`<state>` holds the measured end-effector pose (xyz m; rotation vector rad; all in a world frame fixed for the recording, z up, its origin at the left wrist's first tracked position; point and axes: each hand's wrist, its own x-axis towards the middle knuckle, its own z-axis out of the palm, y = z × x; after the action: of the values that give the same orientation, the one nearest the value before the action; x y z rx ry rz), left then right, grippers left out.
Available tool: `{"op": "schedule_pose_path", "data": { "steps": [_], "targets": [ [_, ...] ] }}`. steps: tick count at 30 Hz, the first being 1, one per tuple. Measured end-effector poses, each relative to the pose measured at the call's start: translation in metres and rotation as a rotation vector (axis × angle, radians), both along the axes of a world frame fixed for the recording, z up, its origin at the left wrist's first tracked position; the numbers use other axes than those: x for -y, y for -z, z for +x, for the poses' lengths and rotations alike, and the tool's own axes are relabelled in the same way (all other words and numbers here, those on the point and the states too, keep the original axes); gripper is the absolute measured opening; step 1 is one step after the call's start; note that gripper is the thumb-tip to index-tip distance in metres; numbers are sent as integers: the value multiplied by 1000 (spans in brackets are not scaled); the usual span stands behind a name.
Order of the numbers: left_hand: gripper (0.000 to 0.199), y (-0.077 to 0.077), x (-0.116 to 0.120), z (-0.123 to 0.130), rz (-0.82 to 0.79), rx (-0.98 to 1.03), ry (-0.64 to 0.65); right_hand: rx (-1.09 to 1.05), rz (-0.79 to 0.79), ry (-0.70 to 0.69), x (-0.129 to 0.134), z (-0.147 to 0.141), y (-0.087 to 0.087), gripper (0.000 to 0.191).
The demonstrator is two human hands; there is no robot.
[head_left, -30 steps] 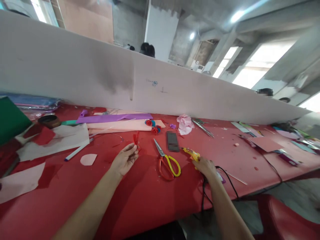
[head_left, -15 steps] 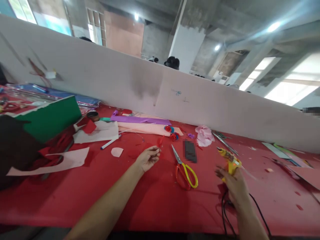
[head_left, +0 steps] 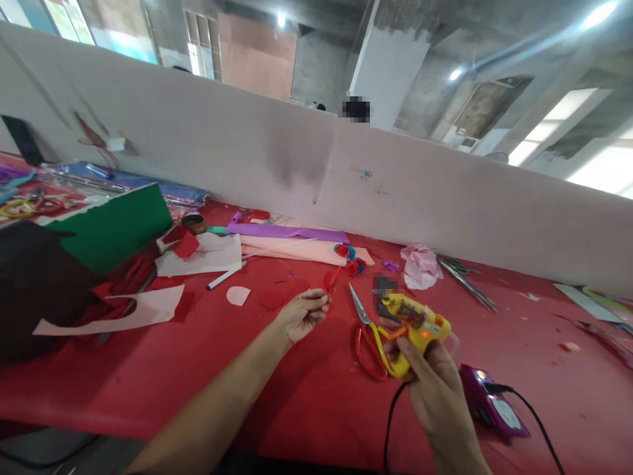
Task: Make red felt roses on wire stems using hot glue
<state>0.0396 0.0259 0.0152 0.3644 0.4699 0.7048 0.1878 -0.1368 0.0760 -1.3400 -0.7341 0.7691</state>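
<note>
My left hand [head_left: 305,315] is closed in a pinch on a small red paper piece [head_left: 332,282], which sticks up past the fingertips; its exact shape is hard to make out against the red tabletop. In my right hand [head_left: 435,386] is a yellow hot glue gun [head_left: 420,326], its orange trigger under the fingers and its nozzle pointing left. Scissors [head_left: 362,310] with red and yellow handles lie between the hands, partly behind the glue gun. A dark flat object [head_left: 383,300] lies just beyond the gun's nozzle.
Red and blue paper flowers [head_left: 353,266] lie beside pink paper [head_left: 297,249] and a purple strip [head_left: 287,232]. A crumpled pink sheet [head_left: 419,267] is behind. The purple power box [head_left: 494,406] with a black cord sits at right. A white partition [head_left: 222,145] bounds the table.
My right hand has brought the glue gun left, over the scissors' handles and closer to my left hand. The purple box now shows at right. My left hand keeps its pinch.
</note>
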Motion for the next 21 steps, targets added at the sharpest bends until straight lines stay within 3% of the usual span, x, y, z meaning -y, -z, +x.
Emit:
{"op": "schedule_pose_path", "data": {
  "steps": [4, 7, 10, 21],
  "targets": [
    [15, -2, 1, 0, -35, -23, 1, 219, -103, -83, -14, 3, 12, 28],
    [16, 1, -3, -1, -63, -57, -20, 422, -222, -48, -27, 6, 18, 34],
    [15, 3, -7, -1, -81, -101, -55, 587, -207, -75, -39, 6, 19, 35],
    [13, 4, -16, -2, -110, -214, -170, 730, -197, -192, -77, 22, 38, 39]
  ]
}}
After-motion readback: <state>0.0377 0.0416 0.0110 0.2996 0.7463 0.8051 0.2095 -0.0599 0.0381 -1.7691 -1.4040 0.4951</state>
